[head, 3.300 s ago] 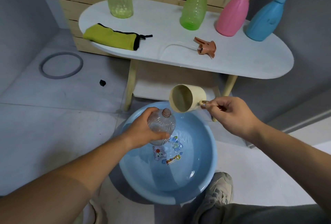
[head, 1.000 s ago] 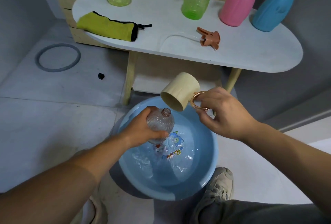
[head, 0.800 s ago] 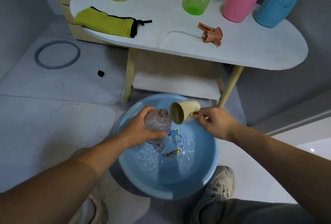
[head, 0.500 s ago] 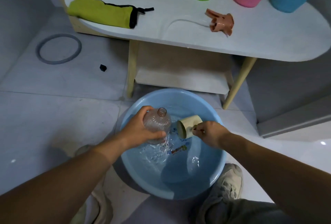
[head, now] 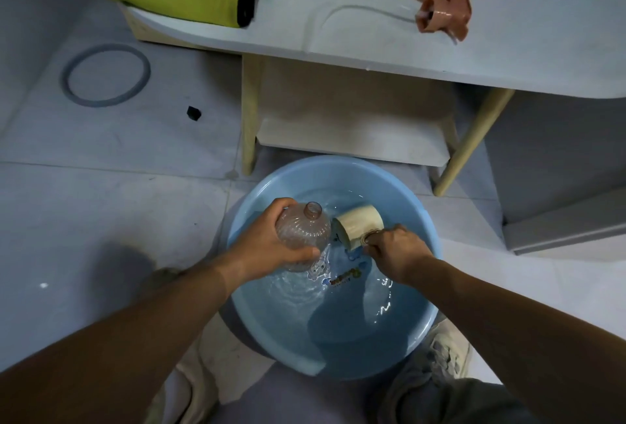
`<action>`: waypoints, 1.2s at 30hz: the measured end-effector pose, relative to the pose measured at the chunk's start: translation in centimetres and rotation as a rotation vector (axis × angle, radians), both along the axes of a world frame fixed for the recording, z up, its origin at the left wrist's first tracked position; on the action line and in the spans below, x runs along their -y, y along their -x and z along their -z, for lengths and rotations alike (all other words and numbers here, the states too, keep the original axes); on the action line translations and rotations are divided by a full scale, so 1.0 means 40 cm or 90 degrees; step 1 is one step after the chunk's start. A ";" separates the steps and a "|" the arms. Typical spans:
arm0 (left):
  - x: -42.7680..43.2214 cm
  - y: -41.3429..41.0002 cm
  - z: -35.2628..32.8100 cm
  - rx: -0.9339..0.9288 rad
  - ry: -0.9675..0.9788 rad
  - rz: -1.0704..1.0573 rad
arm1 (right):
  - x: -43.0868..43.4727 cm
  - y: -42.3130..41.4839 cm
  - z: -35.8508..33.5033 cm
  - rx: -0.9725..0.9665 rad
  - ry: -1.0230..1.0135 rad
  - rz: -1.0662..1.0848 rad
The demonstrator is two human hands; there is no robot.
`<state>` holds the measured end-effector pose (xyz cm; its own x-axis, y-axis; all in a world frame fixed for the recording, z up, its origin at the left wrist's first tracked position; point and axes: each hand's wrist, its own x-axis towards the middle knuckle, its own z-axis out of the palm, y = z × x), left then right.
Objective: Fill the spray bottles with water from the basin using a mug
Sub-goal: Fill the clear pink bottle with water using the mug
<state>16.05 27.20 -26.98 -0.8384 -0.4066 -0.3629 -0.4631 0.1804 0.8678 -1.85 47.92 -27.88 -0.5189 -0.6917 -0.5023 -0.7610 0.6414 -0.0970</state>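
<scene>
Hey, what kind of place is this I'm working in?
Likely a home washing or utility corner: grey tiled floor, a blue basin of water set on it, and a low white table with a detached spray head.

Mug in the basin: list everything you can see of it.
The mug is cream, matte and plastic-looking, a plain cylinder with a thin coppery ring handle. It lies tipped on its side, mouth facing left toward the clear bottle, low inside the blue basin at about the waterline. The right hand pinches its handle. Whether it touches the bottle cannot be told.
</scene>
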 end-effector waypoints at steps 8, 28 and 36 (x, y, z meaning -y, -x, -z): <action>0.005 -0.006 -0.002 0.000 -0.002 -0.007 | -0.004 -0.009 0.007 0.003 0.001 0.007; 0.001 -0.012 -0.081 -0.050 0.008 -0.057 | 0.019 -0.010 -0.150 0.512 0.461 0.583; -0.038 0.007 -0.151 -0.093 -0.007 -0.075 | 0.011 -0.015 -0.335 0.490 0.578 0.534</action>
<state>15.77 28.72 -20.93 -0.8296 -0.5016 -0.2454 -0.3487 0.1221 0.9293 -1.27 47.50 -14.47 -0.7320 -0.5512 -0.4005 0.2253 0.3590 -0.9057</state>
